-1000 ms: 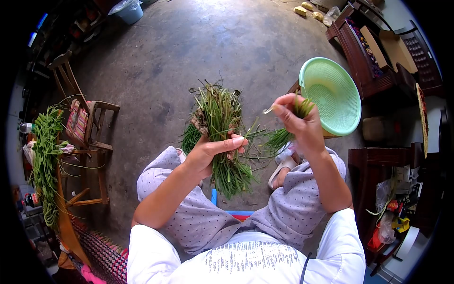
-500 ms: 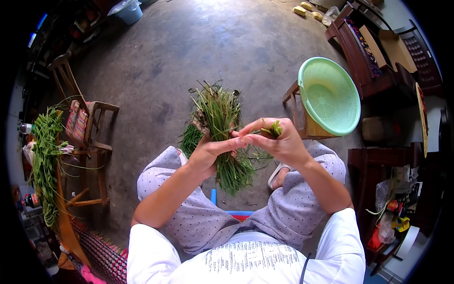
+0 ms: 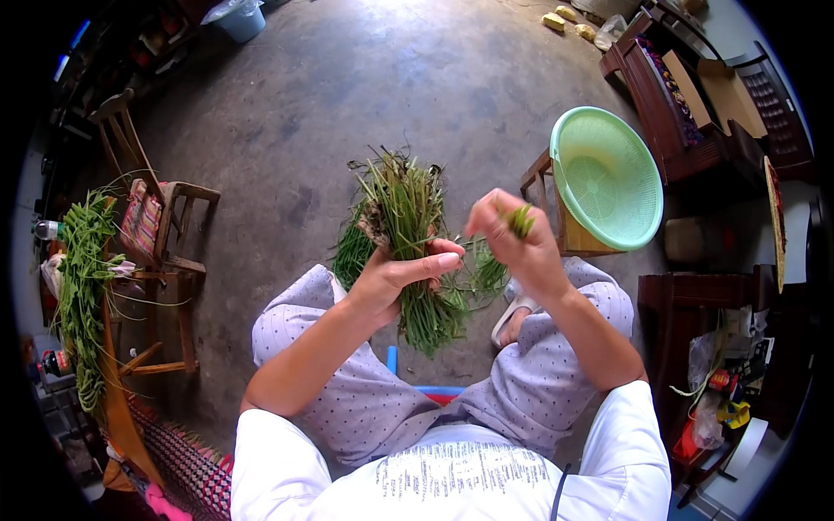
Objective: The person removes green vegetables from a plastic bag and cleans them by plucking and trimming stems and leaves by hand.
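Note:
My left hand (image 3: 404, 282) is wrapped round a thick bunch of long green stems (image 3: 407, 204), its thumb laid across the front. The bunch stands roughly upright, with pale, brownish, ragged ends at the top and green ends hanging below. My right hand (image 3: 521, 243) is closed, apart from the bunch and to its right, and cut-looking green stem ends (image 3: 522, 220) poke out of its fist. Beneath that hand, loose greens (image 3: 489, 271) show near my foot. Darker thin greens (image 3: 351, 253) lie behind the bunch on the left, partly hidden.
A light green plastic basket (image 3: 605, 178) rests tilted on a wooden stool (image 3: 575, 233) at the right. Leafy greens (image 3: 85, 300) drape over a table at the left, near a wooden chair (image 3: 143, 204). A blue bucket (image 3: 241, 23) stands at the far left.
My right hand has drawn away from the bunch, up and to the right, and its fingers have closed over the stems. My left hand keeps its grip in nearly the same place.

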Tool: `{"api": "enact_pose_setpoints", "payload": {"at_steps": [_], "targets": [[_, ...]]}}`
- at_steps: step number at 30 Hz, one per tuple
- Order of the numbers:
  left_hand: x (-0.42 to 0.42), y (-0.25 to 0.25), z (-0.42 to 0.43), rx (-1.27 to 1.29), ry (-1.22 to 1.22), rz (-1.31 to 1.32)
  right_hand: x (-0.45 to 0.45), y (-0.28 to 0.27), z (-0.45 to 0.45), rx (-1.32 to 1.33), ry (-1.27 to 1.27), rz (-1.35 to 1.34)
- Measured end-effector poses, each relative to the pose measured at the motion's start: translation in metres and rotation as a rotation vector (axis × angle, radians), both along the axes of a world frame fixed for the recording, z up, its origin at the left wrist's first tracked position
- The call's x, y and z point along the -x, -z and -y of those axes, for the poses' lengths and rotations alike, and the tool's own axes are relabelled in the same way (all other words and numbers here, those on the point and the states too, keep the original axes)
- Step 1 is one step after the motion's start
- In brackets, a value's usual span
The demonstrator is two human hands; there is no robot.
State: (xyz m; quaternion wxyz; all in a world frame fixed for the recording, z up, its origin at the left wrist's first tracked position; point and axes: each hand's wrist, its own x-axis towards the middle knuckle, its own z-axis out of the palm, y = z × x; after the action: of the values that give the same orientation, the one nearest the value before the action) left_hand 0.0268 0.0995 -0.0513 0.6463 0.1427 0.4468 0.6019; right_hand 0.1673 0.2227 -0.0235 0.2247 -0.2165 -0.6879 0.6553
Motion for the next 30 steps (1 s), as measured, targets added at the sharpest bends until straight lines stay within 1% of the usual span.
{"api": "enact_pose_setpoints", "payload": {"at_steps": [1, 2, 4, 5, 6, 8, 11, 15, 17, 19, 21, 23, 25, 26, 28, 29, 30], "targets": [[-0.001, -0.003, 0.0, 0.0, 0.0, 0.001, 0.002, 0.003, -0.002, 0.105, 0.103, -0.051], [-0.002, -0.005, 0.001, 0.004, 0.0, 0.006, 0.001, 0.007, -0.007, 0.104, 0.103, -0.052], [-0.002, -0.006, 0.001, 0.006, 0.002, 0.011, -0.004, 0.011, -0.017, 0.335, 0.094, -0.173], [-0.001, -0.006, 0.002, -0.014, 0.039, 0.016, -0.004, 0.011, -0.018, 0.356, 0.087, -0.17], [0.0, -0.004, 0.002, -0.033, 0.076, 0.021, -0.003, 0.009, -0.017, 0.355, 0.089, -0.171], [-0.001, 0.002, 0.003, -0.043, 0.098, 0.034, 0.001, 0.006, -0.015, 0.2, 0.156, -0.041], [-0.002, 0.008, 0.002, -0.076, 0.14, 0.046, 0.005, 0.006, -0.014, 0.141, 0.158, -0.007], [-0.004, 0.007, 0.003, -0.093, 0.162, 0.032, 0.007, 0.005, -0.013, 0.191, 0.133, 0.001], [-0.003, 0.009, 0.003, -0.095, 0.179, 0.014, 0.008, 0.001, -0.01, 0.197, 0.074, 0.05], [-0.004, 0.009, 0.003, -0.097, 0.197, -0.005, 0.008, 0.007, -0.01, 0.2, 0.09, 0.026], [-0.005, 0.005, 0.003, -0.1, 0.156, 0.065, 0.007, 0.007, -0.011, 0.248, 0.184, 0.0], [-0.004, 0.003, 0.002, -0.076, 0.148, 0.081, 0.001, -0.002, -0.022, 0.237, 0.308, 0.006], [-0.003, 0.003, 0.003, -0.053, 0.137, 0.096, -0.008, -0.001, -0.04, 0.2, 0.454, -0.181], [-0.002, 0.004, 0.004, -0.06, 0.126, 0.102, -0.011, -0.005, -0.046, 0.2, 0.452, -0.18], [-0.001, 0.006, 0.004, -0.065, 0.115, 0.108, -0.017, -0.016, -0.054, 0.097, 0.622, -0.35], [0.0, 0.008, 0.005, -0.072, 0.119, 0.107, -0.02, -0.018, -0.055, 0.098, 0.621, -0.35], [0.0, 0.01, 0.005, -0.079, 0.123, 0.106, -0.022, -0.018, -0.056, -0.015, 0.564, -0.199]]}}
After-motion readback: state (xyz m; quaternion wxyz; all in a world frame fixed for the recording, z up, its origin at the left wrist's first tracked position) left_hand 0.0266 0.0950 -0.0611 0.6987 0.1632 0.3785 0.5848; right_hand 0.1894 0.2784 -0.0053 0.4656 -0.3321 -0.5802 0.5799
